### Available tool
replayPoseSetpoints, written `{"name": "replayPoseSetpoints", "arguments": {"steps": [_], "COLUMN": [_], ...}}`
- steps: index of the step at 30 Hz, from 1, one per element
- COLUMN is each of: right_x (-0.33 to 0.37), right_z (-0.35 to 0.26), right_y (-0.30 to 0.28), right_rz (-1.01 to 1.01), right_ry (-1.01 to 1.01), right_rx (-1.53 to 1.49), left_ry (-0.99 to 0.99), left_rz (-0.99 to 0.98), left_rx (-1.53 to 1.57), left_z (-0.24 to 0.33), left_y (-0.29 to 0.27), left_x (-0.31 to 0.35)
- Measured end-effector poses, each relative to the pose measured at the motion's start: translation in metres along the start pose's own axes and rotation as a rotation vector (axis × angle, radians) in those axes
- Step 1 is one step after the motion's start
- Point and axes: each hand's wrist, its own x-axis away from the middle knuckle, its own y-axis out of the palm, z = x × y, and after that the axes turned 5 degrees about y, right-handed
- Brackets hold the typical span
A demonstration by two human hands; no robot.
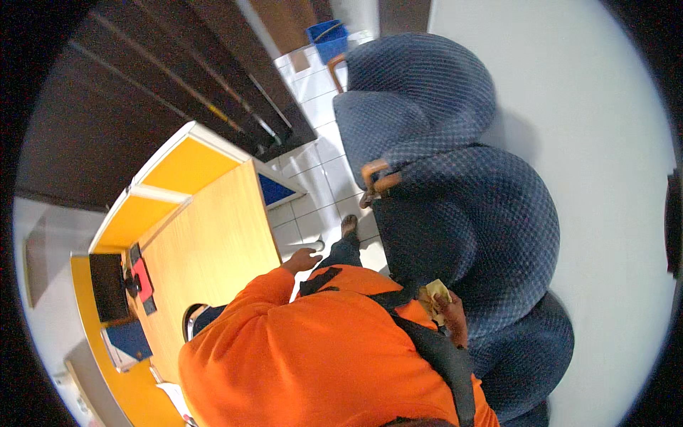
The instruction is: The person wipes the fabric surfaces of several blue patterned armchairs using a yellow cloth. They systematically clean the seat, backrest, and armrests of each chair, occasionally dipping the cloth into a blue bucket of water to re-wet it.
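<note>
Yellow cloth (431, 291) | right hand (453, 313) | bunched against fingers (444, 302), protruding leftward

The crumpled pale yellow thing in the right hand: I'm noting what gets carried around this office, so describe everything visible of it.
The pale yellow thing looks like thin, soft cloth, though paper can't be ruled out. It is bunched into uneven folds with shaded creases. The fingers of the right hand grip it, hiding part of it. It is held at the person's right side, beside the dark, patterned chair; whether it touches the chair is unclear.
</note>
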Motion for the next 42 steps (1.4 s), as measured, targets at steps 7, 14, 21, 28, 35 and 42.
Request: {"name": "replayPoseSetpoints", "arguments": {"steps": [7, 14, 21, 28, 35, 42], "right_x": [-0.054, -0.108, -0.117, -0.152, -0.203, -0.233], "right_z": [-0.036, -0.122, -0.175, -0.222, -0.261, -0.324], "right_y": [0.068, 0.143, 0.171, 0.163, 0.170, 0.187], "right_rz": [0.236, 0.058, -0.045, -0.157, -0.110, -0.068], "right_ry": [-0.011, -0.009, 0.068, 0.095, 0.031, 0.072], "right_rx": [0.134, -0.075, -0.269, -0.409, -0.394, -0.288], "left_ry": [-0.122, 0.182, -0.192, -0.083, -0.067, -0.402], "left_rz": [-0.036, 0.168, 0.165, 0.048, 0.124, 0.681], "left_rx": [0.403, -0.170, 0.345, 0.051, -0.068, 1.377], "left_z": [-0.031, -0.107, -0.135, -0.082, -0.091, -0.110], "left_y": [-0.047, -0.131, -0.205, -0.273, -0.332, -0.446], "left_x": [-0.092, -0.163, -0.187, -0.180, -0.237, -0.302]}}
